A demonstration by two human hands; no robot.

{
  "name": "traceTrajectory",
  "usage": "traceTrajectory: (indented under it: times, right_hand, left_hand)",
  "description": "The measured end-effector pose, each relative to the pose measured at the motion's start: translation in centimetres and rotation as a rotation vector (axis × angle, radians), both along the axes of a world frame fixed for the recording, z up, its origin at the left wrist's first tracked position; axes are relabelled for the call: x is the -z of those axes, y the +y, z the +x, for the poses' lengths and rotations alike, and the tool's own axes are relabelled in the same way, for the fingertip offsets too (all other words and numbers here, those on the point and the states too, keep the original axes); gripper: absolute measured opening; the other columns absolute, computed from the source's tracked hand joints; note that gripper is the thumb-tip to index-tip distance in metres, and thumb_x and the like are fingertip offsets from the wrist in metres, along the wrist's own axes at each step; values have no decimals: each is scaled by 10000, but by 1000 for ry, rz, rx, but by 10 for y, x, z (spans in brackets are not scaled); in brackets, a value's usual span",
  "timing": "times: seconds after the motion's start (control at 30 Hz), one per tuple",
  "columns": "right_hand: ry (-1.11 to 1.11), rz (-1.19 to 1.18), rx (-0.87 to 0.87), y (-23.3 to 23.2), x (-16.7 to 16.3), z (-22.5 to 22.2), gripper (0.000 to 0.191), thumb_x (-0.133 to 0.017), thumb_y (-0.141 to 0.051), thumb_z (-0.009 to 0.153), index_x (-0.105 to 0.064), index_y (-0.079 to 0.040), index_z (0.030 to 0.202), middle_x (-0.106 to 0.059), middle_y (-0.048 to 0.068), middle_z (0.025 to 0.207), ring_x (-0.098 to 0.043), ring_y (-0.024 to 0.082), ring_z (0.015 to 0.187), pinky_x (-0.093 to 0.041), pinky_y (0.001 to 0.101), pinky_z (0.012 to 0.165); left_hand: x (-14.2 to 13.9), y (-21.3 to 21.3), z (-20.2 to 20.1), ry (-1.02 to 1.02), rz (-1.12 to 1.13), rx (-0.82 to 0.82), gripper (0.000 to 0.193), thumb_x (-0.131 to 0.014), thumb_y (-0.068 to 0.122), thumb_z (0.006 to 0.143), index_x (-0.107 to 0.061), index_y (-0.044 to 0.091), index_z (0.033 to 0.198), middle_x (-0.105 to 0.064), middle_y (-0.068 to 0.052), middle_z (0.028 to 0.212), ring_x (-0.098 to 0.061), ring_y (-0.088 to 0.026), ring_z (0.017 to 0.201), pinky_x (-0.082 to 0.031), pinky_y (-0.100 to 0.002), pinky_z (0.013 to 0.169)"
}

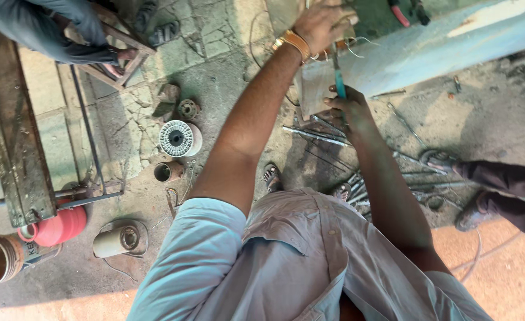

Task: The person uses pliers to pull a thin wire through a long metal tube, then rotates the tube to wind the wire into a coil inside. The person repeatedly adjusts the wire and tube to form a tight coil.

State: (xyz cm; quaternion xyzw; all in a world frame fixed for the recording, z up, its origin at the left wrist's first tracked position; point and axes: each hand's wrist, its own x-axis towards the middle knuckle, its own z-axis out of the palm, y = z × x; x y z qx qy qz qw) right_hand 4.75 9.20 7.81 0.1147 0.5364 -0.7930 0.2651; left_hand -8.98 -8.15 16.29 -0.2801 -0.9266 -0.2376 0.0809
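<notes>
Here, left hand [322,24] clamps wire bundle [348,43]; right hand [348,107] fingers closed round teal-handled tool [338,77]. Risk: tool slips, jabs hand; loose rods [316,135] underfoot trip.

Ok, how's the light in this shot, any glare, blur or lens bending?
Head view: hard sunlight washes out the pale bench top and the floor's bottom edge; the left hand and right hand stay fairly sharp; wide-lens bending stretches the corners, where detail softens.
</notes>
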Motion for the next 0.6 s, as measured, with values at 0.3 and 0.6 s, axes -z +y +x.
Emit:
traceTrajectory:
  times: [0.3, 0.6]
  right_hand:
    - [-99, -273, 15, -32, 2, -22, 383, -630, -5, 815, -617, -51, 1195, -438, -44, 693, -370, 55, 517, -275, 219, 431]
    - [618, 952, 131, -42, 43, -23, 423, -877, -156, 844, -606, -56, 1152, -648, 108, 765, -611, 236, 651, -504, 365, 620]
  left_hand:
    - [-10, -22, 0, -179, -73, -100, 335, -555, 394, 987, -693, 240, 1251, -518, 34, 1486, -352, -232, 1460, 28, -672, 1188]
    - [-15, -18, 7, -151, -162, -136, 318, -552, 282, 1008, -649, 297, 1310, -566, 100, 1479, -468, -141, 1436, 56, -647, 1252]
